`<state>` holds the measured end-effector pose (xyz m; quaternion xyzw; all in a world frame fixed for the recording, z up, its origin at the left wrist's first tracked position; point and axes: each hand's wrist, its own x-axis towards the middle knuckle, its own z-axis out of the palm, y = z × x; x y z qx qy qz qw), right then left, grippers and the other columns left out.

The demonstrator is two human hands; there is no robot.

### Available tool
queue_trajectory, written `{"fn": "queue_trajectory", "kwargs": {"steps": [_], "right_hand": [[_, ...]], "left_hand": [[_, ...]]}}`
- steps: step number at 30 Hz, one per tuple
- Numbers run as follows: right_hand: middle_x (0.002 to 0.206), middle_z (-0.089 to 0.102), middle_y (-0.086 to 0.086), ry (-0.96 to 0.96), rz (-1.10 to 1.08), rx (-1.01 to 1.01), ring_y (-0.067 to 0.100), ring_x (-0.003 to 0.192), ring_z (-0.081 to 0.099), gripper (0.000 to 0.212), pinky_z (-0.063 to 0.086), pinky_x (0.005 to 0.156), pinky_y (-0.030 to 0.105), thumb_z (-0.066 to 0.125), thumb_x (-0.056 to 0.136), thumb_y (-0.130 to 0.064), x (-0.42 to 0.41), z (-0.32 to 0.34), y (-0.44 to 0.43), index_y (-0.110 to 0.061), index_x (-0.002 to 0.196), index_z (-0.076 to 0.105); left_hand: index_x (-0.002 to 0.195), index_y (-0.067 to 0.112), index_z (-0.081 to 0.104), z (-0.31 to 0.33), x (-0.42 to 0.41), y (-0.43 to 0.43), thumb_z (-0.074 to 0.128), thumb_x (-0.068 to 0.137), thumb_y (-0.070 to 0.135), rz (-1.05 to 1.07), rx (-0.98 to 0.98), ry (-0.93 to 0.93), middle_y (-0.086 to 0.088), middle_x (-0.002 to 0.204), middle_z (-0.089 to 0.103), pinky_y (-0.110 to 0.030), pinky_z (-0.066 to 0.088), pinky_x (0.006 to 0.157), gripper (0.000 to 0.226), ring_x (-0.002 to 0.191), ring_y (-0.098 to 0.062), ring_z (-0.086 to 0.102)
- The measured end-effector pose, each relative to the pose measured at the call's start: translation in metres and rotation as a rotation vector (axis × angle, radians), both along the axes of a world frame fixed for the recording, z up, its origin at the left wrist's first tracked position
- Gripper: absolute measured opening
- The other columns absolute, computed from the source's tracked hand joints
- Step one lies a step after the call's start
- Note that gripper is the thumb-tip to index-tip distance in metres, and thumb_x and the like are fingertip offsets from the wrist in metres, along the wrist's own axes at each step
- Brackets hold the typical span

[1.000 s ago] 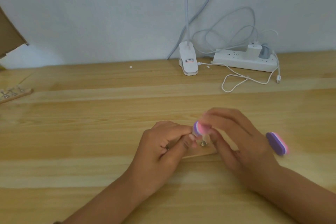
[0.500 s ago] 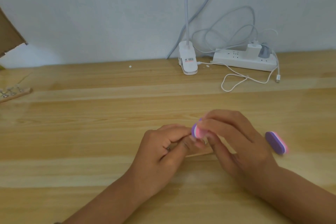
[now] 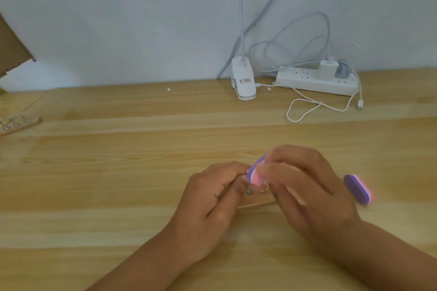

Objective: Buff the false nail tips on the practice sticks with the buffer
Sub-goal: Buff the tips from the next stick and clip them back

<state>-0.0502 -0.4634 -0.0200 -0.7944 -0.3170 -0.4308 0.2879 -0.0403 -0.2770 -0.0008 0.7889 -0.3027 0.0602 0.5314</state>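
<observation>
Buffer (image 3: 254, 173) (pink/purple/white block) is off the tabletop (image 3: 118, 172) at ctr-front, pinched in the right hand (image 3: 305, 189), lower end tilted toward the practice stick (image 3: 257, 203) just below it.

Pale wood tabletop fills the lower frame, white wall behind. Cardboard flap (image 3: 11, 49) pokes in at far left. White power strip (image 3: 307, 80) sits back right against the wall w/ a white adapter + grey plug in it. Clip lamp base (image 3: 243, 82) is just left of the strip, neck running up out of view. Thin white cable (image 3: 307, 107) loops on the wood in front of the strip.

Left hand (image 3: 212, 201): fingers curled, thumb + forefinger pinching at the practice stick's left end, right beside the buffer. Right hand: fingers bent round the buffer, blurred. Stick lies flat, mostly hidden under both hands.

2nd buffer (image 3: 358, 188) lies flat just right of the right hand. 2nd stick (image 3: 19, 125) w/ small clear tips lies at far left edge. Nail tips under the hands are too blurred to make out.
</observation>
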Motion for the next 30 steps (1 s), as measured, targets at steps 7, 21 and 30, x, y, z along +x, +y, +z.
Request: {"fn": "queue_trajectory", "kwargs": {"steps": [7, 21, 30], "right_hand": [[0.114, 0.059, 0.006, -0.007, -0.044, 0.037, 0.017, 0.107, 0.060, 0.037, 0.048, 0.093, 0.027, 0.063, 0.089, 0.008, 0.0027, 0.0032, -0.0052, -0.011, 0.120, 0.063], [0.119, 0.061, 0.009, 0.060, 0.110, -0.002, 0.017, 0.114, 0.060, 0.030, 0.050, 0.096, 0.030, 0.054, 0.095, 0.007, 0.0040, 0.0016, -0.0075, -0.007, 0.119, 0.064], [0.114, 0.065, 0.003, 0.133, 0.114, 0.043, 0.012, 0.109, 0.063, 0.026, 0.049, 0.094, 0.020, 0.054, 0.101, -0.001, -0.0010, 0.0021, -0.0019, -0.016, 0.114, 0.071]], "left_hand": [[0.085, 0.019, 0.059, 0.0018, -0.0026, 0.0008, 0.035, 0.101, 0.025, 0.045, 0.082, -0.133, 0.010, 0.081, 0.059, -0.026, 0.038, 0.081, 0.029, 0.084, -0.012, 0.056], [0.090, 0.016, 0.057, 0.0022, -0.0007, 0.0019, 0.030, 0.102, 0.027, -0.129, -0.011, 0.040, 0.006, 0.076, 0.061, -0.040, 0.045, 0.080, 0.031, 0.080, -0.021, 0.059], [0.087, 0.018, 0.054, 0.0022, -0.0011, 0.0012, 0.031, 0.102, 0.026, -0.135, 0.016, 0.034, 0.008, 0.073, 0.061, -0.032, 0.041, 0.080, 0.028, 0.077, -0.018, 0.058]]}}
